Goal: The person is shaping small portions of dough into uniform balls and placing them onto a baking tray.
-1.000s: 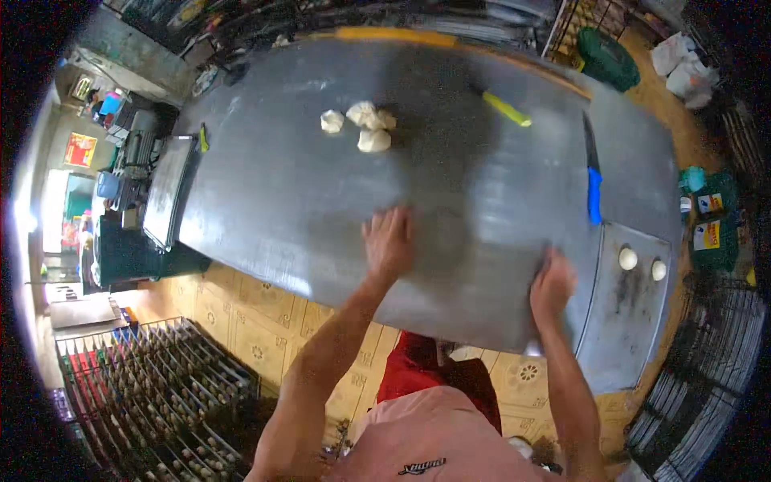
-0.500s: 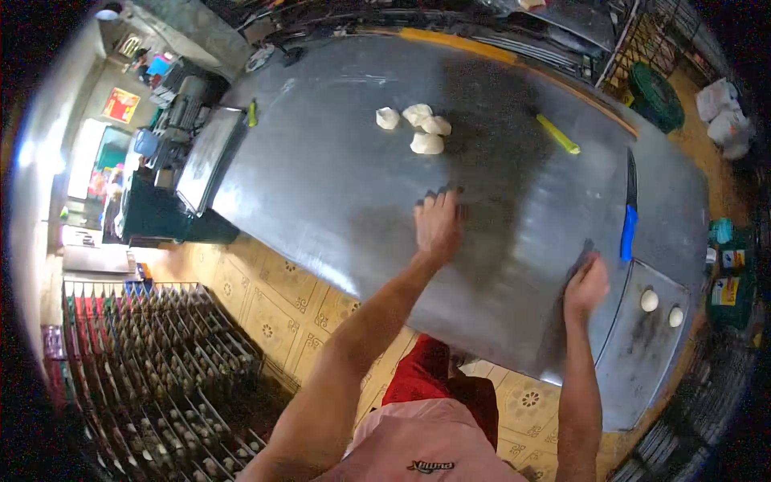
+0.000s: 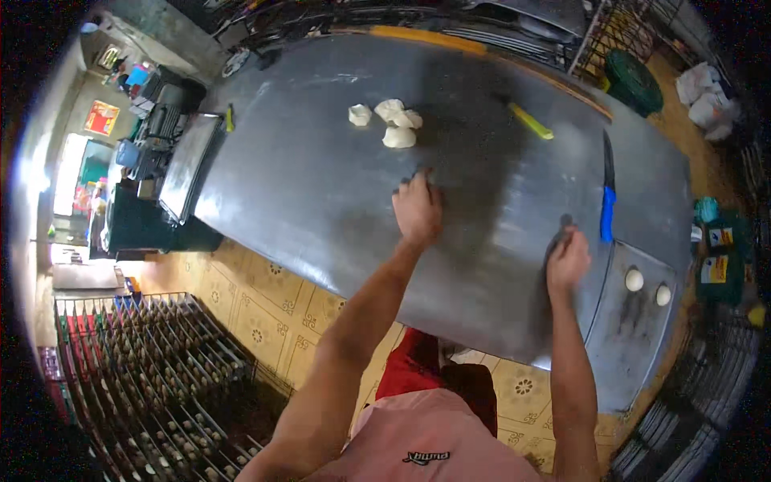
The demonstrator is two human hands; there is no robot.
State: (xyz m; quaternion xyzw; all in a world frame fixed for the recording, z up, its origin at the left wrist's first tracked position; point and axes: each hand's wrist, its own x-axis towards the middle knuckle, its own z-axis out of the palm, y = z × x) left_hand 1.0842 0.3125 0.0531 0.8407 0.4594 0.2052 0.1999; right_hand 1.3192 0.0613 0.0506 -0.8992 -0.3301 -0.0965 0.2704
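My left hand (image 3: pixel 416 210) is curled down on the grey metal table (image 3: pixel 321 201), near its middle. Whatever lies beneath its bent fingers is hidden. Over to the right, my right hand (image 3: pixel 568 261) is also cupped with its fingers curled, low over the tabletop and slightly blurred; I cannot make out what is under it. Beyond the left hand sit several white dough lumps (image 3: pixel 399 137), most of them bunched together. A knife with a blue handle (image 3: pixel 608 215) lies to the right of my right hand. Two round dough balls (image 3: pixel 634 279) rest on a metal tray (image 3: pixel 634 337) at the table's right end.
A yellow-green tool (image 3: pixel 530 120) lies toward the far right of the table. At its left end stands a flat metal tray (image 3: pixel 189 161). A rack (image 3: pixel 161 377) loaded with rows of small pale pieces stands at lower left. Dark green containers (image 3: pixel 723 257) are beyond the right edge.
The whole view has shifted slightly, so the table appears further left. Both hands have slid a little away from me over the table, still curled. The dough lumps and knife stay put.
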